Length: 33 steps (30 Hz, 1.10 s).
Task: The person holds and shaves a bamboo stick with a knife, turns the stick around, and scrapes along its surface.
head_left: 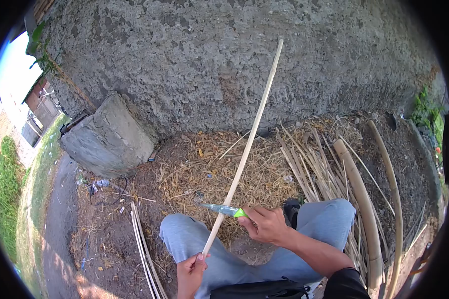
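Observation:
A long pale bamboo strip (254,127) slants up from my lap towards the wall. Its lower end is pinched in my left hand (190,271), close to my left knee. My right hand (267,224) is closed round the green handle of a knife (219,208). The blade points left and lies across the strip, a little above my left hand; I cannot tell how deep the edge sits. Both hands are over my legs in blue jeans (187,236).
A rough grey wall (194,70) stands ahead, with a concrete block (110,134) at its left. Shavings (204,174) cover the ground before me. Split bamboo strips (314,164) and thick bamboo poles (361,204) lie at my right, more thin strips (143,249) at my left.

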{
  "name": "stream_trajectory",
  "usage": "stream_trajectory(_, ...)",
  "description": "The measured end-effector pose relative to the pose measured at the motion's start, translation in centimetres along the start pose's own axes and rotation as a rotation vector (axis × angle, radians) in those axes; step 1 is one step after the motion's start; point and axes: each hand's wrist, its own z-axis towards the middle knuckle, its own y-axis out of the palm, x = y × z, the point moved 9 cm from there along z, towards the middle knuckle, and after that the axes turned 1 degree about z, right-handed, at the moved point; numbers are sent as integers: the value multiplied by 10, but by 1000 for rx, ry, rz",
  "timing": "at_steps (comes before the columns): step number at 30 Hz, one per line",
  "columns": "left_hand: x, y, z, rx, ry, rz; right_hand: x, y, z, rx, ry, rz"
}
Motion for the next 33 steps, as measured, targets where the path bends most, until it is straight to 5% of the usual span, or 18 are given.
stream_trajectory(14,34,-9,-24,109,215,128,7,-2,10,114,-55,-19)
stream_trajectory(16,28,-11,-34,104,191,136,47,-19,18,204,214,-32)
stream_trajectory(21,-1,-16,-55,70,83,111,83,-57,25,286,265,-67)
stream_trajectory(27,-39,-50,-66,51,225,249,97,-82,27,381,334,-83)
stream_trajectory(31,-48,-69,-74,84,108,271,137,-92,14,416,586,-75)
stream_trajectory(33,-45,-69,-74,93,108,249,171,-95,0,532,757,175)
